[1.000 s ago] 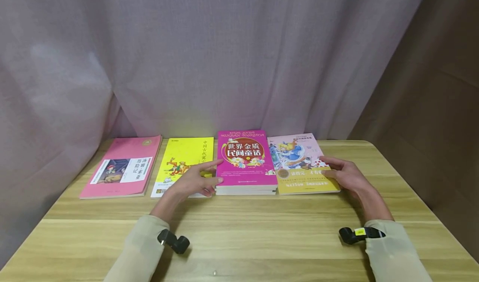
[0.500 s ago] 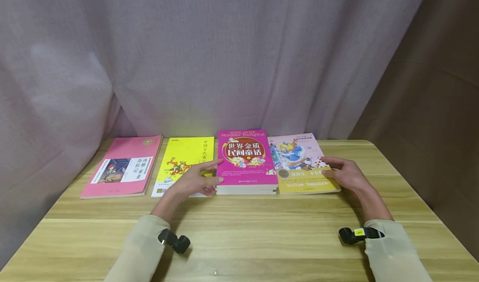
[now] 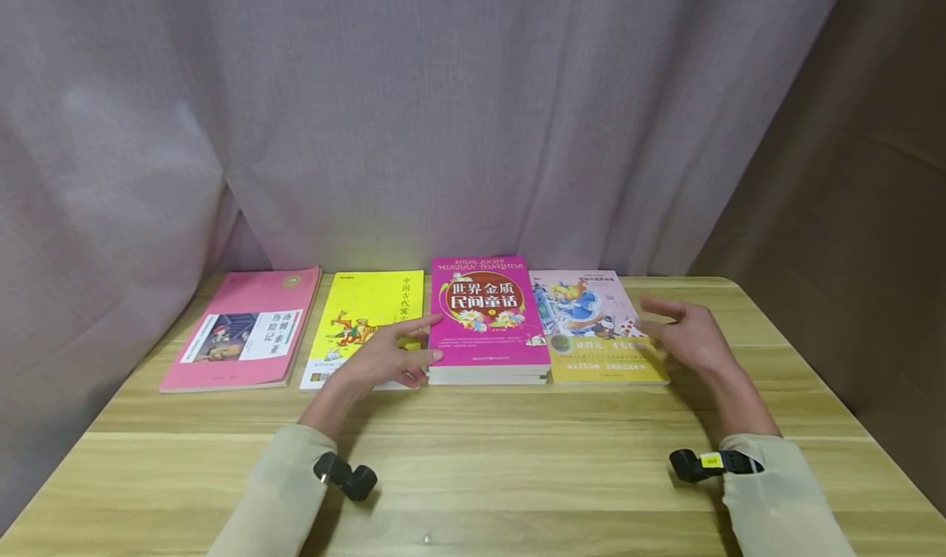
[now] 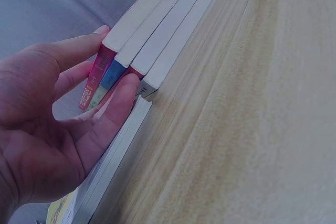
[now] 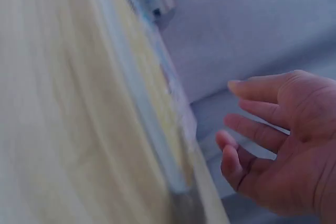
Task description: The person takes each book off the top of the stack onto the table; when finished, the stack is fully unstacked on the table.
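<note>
A stack of books with a magenta cover point(image 3: 488, 319) on top lies at the middle back of the wooden table point(image 3: 473, 450). My left hand point(image 3: 388, 358) touches the stack's left side, with its index finger on the top corner and its thumb against the spines point(image 4: 113, 72). It rests over a yellow book point(image 3: 362, 315). My right hand point(image 3: 683, 335) hovers with straight, spread fingers just right of a pastel and yellow book point(image 3: 594, 331), not touching it. The right wrist view shows that hand point(image 5: 273, 145) in the air beside the blurred book edge point(image 5: 152, 108).
A pink book point(image 3: 244, 331) lies flat at the far left of the row. A grey curtain point(image 3: 414, 113) hangs directly behind the books. The table's front half point(image 3: 517, 491) holds only my forearms in beige sleeves.
My right hand has lifted off the rightmost book and now hovers beside it. The left hand stays on the stack's side.
</note>
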A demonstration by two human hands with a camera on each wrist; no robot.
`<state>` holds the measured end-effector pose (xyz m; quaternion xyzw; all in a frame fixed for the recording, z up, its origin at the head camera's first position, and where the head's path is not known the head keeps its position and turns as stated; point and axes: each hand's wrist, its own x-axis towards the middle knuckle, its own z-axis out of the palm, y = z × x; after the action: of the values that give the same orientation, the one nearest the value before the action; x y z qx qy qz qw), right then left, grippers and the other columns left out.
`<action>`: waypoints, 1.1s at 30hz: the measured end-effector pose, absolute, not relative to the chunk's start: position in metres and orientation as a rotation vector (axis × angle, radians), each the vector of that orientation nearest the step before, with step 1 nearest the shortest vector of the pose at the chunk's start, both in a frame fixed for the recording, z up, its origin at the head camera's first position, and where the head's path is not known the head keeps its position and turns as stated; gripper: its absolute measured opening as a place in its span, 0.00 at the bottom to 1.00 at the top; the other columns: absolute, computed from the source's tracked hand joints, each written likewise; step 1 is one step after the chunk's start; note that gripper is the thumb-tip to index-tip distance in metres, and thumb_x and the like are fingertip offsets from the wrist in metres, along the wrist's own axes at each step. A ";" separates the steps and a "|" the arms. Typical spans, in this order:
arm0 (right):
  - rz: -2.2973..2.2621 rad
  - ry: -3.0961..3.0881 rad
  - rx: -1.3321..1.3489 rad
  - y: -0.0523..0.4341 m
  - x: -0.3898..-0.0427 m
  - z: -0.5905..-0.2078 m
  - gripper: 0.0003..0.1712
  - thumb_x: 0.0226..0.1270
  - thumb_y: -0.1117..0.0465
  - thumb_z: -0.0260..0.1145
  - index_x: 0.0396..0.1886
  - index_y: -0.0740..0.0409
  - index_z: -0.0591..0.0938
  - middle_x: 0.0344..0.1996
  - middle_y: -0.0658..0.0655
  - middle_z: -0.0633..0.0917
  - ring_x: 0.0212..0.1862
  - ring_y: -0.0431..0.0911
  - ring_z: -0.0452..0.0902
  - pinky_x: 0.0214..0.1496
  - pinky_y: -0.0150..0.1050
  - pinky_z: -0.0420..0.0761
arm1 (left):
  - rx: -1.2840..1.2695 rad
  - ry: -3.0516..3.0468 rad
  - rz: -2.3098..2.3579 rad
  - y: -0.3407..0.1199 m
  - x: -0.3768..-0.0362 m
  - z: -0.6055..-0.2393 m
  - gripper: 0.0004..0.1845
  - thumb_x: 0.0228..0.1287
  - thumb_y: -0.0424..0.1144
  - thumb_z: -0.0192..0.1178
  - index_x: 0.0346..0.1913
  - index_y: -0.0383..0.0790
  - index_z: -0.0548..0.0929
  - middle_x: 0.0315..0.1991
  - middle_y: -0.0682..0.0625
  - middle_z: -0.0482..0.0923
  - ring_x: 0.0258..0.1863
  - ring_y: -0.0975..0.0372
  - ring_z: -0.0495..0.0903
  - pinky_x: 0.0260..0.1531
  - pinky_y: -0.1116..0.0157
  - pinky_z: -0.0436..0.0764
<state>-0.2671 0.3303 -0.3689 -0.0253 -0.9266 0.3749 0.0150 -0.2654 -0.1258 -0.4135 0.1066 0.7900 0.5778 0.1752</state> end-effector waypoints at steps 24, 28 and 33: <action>1.446 -2.784 0.233 0.231 -0.279 -0.352 0.32 0.76 0.53 0.69 0.77 0.52 0.75 0.64 0.68 0.80 0.57 0.62 0.84 0.56 0.52 0.89 | 0.303 2.235 1.628 -0.127 -0.266 -0.414 0.38 0.71 0.46 0.71 0.80 0.65 0.68 0.73 0.39 0.71 0.34 0.55 0.87 0.39 0.60 0.90; 1.487 -2.809 0.267 0.225 -0.281 -0.359 0.33 0.75 0.54 0.70 0.76 0.52 0.76 0.62 0.68 0.81 0.56 0.60 0.84 0.55 0.51 0.88 | 0.304 2.234 1.629 -0.127 -0.266 -0.415 0.38 0.71 0.46 0.71 0.80 0.66 0.68 0.73 0.40 0.71 0.35 0.54 0.87 0.39 0.60 0.90; 1.613 -2.798 0.304 0.221 -0.284 -0.369 0.34 0.74 0.57 0.70 0.77 0.56 0.75 0.60 0.70 0.81 0.48 0.59 0.88 0.52 0.48 0.89 | 0.299 2.222 1.638 -0.127 -0.265 -0.415 0.38 0.71 0.46 0.70 0.80 0.66 0.67 0.73 0.40 0.71 0.35 0.54 0.87 0.40 0.61 0.90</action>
<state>-0.2840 0.2214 -0.3689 0.0936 -0.8614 0.4965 -0.0513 -0.2654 -0.1270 -0.4149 0.1059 0.7870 0.5800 0.1816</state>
